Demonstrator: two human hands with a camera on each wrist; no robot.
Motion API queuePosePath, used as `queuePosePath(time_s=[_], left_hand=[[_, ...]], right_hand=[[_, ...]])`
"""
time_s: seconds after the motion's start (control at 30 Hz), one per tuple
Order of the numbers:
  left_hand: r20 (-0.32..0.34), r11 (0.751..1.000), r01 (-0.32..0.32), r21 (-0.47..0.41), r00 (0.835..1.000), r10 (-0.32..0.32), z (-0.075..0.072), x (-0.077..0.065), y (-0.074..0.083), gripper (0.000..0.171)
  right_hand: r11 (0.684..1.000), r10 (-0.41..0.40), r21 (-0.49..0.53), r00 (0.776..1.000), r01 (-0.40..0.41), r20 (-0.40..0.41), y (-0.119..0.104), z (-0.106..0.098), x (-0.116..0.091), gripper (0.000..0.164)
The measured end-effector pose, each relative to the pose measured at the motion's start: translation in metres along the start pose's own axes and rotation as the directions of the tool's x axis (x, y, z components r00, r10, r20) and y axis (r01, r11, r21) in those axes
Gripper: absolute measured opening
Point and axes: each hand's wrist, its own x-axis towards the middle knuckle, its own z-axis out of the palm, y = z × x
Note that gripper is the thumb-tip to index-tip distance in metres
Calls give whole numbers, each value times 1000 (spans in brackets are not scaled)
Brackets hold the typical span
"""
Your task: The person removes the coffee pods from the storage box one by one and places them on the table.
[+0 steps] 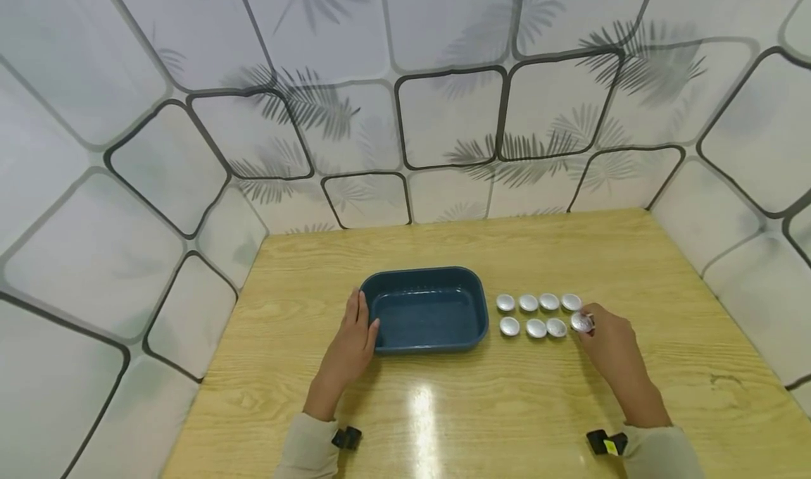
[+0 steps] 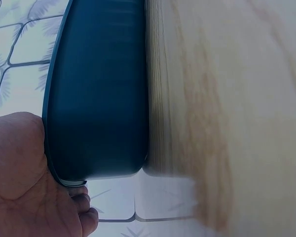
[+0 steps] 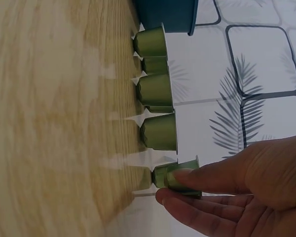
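Note:
My right hand (image 1: 610,341) pinches a coffee capsule (image 1: 581,322) between thumb and fingers at the right end of the near row. Its lid is silver; the right wrist view shows its green body, slightly tilted and seemingly raised off the table. Several more capsules (image 1: 535,328) stand lid up in two rows to its left. A dark blue rectangular tub (image 1: 424,348) sits left of the capsules, with nothing visible inside. At its left end, my left hand (image 1: 348,341) holds the rim, thumb over the edge and fingers along the outside.
Under everything lies a light wooden table (image 1: 507,408). Patterned walls (image 1: 453,120) enclose its back and both sides. A black wrist device (image 1: 347,437) sits at the left cuff, another device (image 1: 607,442) at the right cuff.

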Motion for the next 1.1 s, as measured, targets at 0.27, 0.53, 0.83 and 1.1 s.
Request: queuePosePath(time_s=[0.27, 0.53, 0.83, 1.1], left_hand=[[4, 1000, -2, 9, 1000, 2, 2, 3, 1, 66], [3, 1000, -6, 3, 1000, 6, 4, 5, 2, 66], [12, 1000, 8, -7, 1000, -8, 1, 4, 4, 67], [21, 1000, 5, 18, 1000, -5, -3, 1, 0, 66]], right_hand=[[999, 40, -1, 998, -40, 43, 6, 2, 1, 32], [997, 65, -45, 995, -62, 81, 12, 1, 3, 37], [998, 62, -21, 992, -60, 110, 11, -2, -1, 44], [994, 42, -103, 987, -27, 154, -1, -15, -3, 57]])
